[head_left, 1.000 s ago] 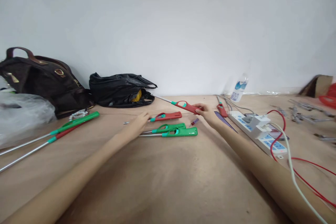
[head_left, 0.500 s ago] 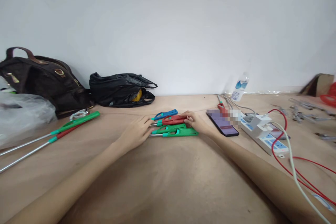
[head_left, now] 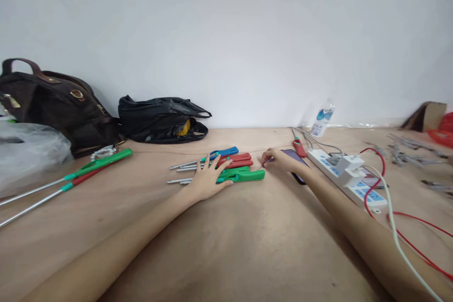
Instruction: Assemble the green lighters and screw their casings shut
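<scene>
Several long-necked gas lighters lie side by side on the brown surface in front of me. A blue lighter (head_left: pixel 231 150) is farthest away, red lighters (head_left: pixel 240 159) lie in the middle, and green lighters (head_left: pixel 249 175) are closest. Their metal necks point left. My left hand (head_left: pixel 207 180) lies over them with fingers spread, covering parts of the handles and necks. Just right of the handles, my right hand (head_left: pixel 279 159) has thumb and fingertips pinched together. Something small, thin and dark shows at the fingertips, too small to name. A phone (head_left: pixel 300 179) lies partly hidden behind this hand.
A power strip (head_left: pixel 366 193) with plugs and cables is on the right, near a red lighter (head_left: pixel 299 147) and a bottle (head_left: pixel 321 119). Left stand a brown bag (head_left: pixel 46 108), a black plastic bag (head_left: pixel 152 120) and longer green (head_left: pixel 106 161) and red lighters. Loose metal parts (head_left: pixel 406 148) lie far right.
My left hand has moved right onto the lighters and spread its fingers. My right hand has left the handle ends, shifting right in front of the phone with its fingertips pinched.
</scene>
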A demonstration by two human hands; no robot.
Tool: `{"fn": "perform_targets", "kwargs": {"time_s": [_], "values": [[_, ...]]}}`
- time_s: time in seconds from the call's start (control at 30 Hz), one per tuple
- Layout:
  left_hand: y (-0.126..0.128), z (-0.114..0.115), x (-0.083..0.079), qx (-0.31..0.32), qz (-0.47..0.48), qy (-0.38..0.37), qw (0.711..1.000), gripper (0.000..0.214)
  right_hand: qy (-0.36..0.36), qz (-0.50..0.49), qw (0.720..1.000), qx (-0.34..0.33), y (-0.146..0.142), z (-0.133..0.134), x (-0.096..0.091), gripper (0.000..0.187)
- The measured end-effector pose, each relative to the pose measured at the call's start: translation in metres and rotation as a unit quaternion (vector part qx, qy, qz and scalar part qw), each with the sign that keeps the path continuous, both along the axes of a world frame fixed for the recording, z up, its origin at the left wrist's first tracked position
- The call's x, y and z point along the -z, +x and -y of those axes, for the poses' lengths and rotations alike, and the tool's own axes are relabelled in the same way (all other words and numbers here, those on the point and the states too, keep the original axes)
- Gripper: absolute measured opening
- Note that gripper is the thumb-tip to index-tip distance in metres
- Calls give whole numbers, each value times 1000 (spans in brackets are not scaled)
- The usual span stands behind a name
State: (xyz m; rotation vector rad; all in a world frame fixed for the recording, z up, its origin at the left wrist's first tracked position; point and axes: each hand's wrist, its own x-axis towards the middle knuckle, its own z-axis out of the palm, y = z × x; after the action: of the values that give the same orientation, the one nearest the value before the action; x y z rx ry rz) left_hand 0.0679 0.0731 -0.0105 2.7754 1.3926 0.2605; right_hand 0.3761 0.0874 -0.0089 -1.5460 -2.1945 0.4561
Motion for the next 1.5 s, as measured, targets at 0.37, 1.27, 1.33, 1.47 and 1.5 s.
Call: {"fn": "perform_targets", "kwargs": {"time_s": [0.37,1.27,1.33,1.47,1.5], "values": [[-20,-2,-7,60,-18,4,998,64,-39,160,979,120,17,7,-6,15],[-20,15,-7,38,-42,18,998,63,111,46,987,-104,-67,-8,3,39],[-21,17,-8,32,-42,25,998,66,115,40,988,-98,-60,4,0,38],[-31,22,-6,57,-23,60,996,75,125,-32,988,-82,-55,38,-9,30],[-36,25,-6,69,-17,69,995,78,126,-46,988,-82,-56,47,-11,25]]}}
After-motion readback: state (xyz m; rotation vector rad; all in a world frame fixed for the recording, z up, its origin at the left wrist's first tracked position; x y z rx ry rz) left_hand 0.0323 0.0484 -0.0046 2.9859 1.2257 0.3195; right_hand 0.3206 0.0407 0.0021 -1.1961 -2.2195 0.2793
